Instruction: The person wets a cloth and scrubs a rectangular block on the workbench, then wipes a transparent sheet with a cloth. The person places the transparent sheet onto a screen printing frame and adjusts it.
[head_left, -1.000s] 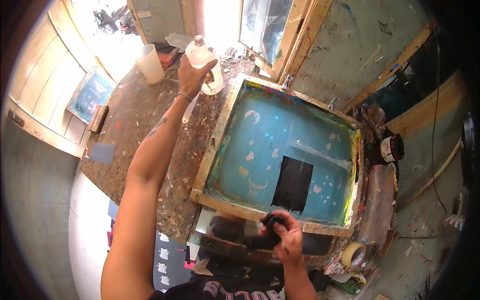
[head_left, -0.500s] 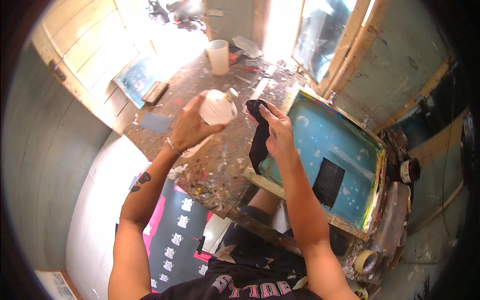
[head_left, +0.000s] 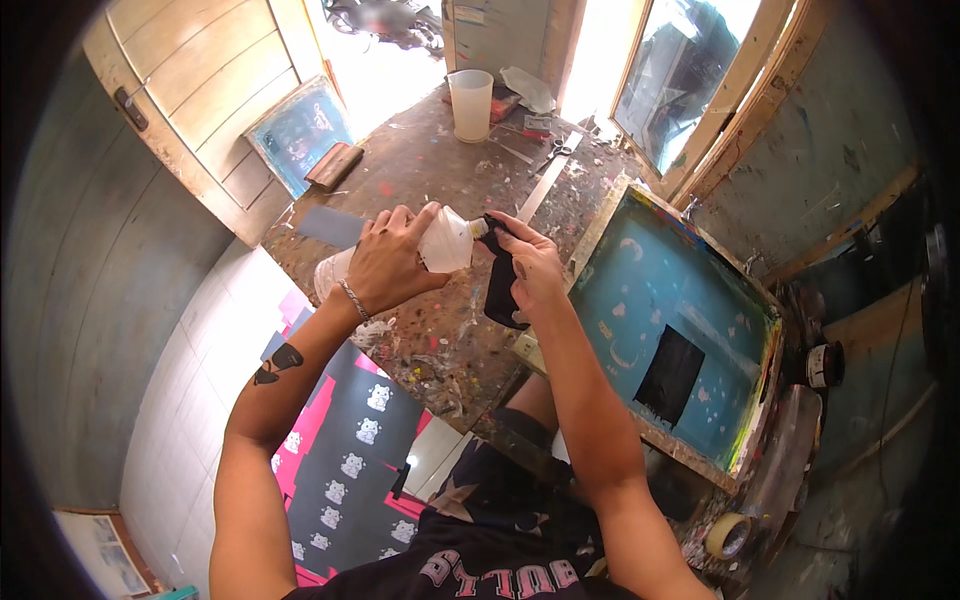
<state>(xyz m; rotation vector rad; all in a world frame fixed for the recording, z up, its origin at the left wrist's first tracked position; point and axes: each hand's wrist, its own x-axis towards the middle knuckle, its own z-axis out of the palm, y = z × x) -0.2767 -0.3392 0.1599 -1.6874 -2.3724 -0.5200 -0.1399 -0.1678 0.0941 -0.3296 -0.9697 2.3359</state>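
Note:
My left hand (head_left: 393, 258) is wrapped round a clear plastic bottle (head_left: 446, 240), which lies tilted on its side in the air with its neck toward the right. In my right hand (head_left: 532, 262) a black cloth (head_left: 503, 290) is pinched, its upper part against the mouth of the bottle and its lower part hanging down. Whether liquid is coming out cannot be seen. To the right of that hand rests a wooden-framed printing screen (head_left: 640, 260) with blue mesh and a black rectangular patch (head_left: 671, 375) on it.
The paint-stained table (head_left: 420, 340) carries a translucent plastic jug (head_left: 471, 105), scissors (head_left: 560, 150) and a ruler (head_left: 550, 180). A smaller screen (head_left: 300, 130) and a wooden squeegee (head_left: 335, 166) stand at the left. Tape (head_left: 728, 536) lies lower right; printed black sheets (head_left: 350, 440) are below.
My left hand has tipped the bottle over toward the right, and its mouth now meets the black cloth. My right hand has come slightly left and lower with the cloth.

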